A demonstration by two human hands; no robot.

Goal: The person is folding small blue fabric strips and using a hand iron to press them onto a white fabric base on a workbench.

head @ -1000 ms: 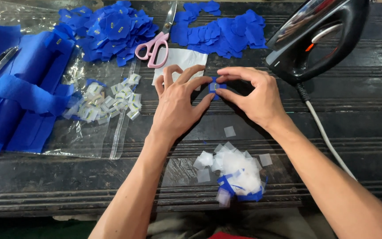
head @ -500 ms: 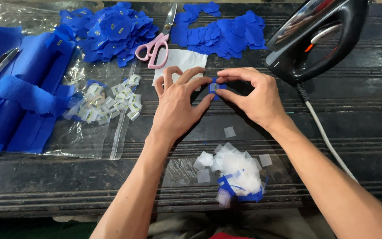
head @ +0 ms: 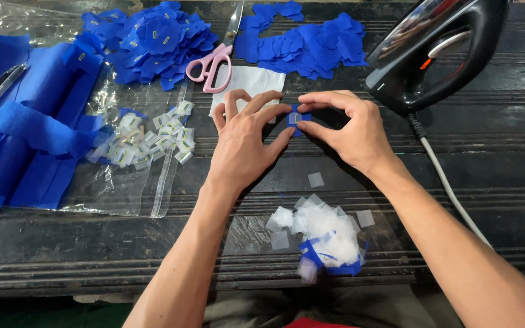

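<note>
Both hands pinch one small blue fabric piece (head: 297,118) at the middle of the dark surface (head: 493,176), just below a white paper sheet (head: 247,85).

The left hand (head: 245,143) has its fingers pressed together on the piece's left edge and the right hand (head: 350,127) has thumb and forefinger closed on its right edge — a small pale tab sits at the piece's centre. To do this well, I judge, keep the piece flat against the surface, hold the grip at the edges so the tab stays uncovered, and press evenly from both sides. The iron (head: 439,51) stands near the right hand — keep the wrist off it and its cord (head: 448,188). The pink scissors (head: 214,61), the blue piles and the peeled white scraps (head: 323,231) lie apart from the hands.
</note>
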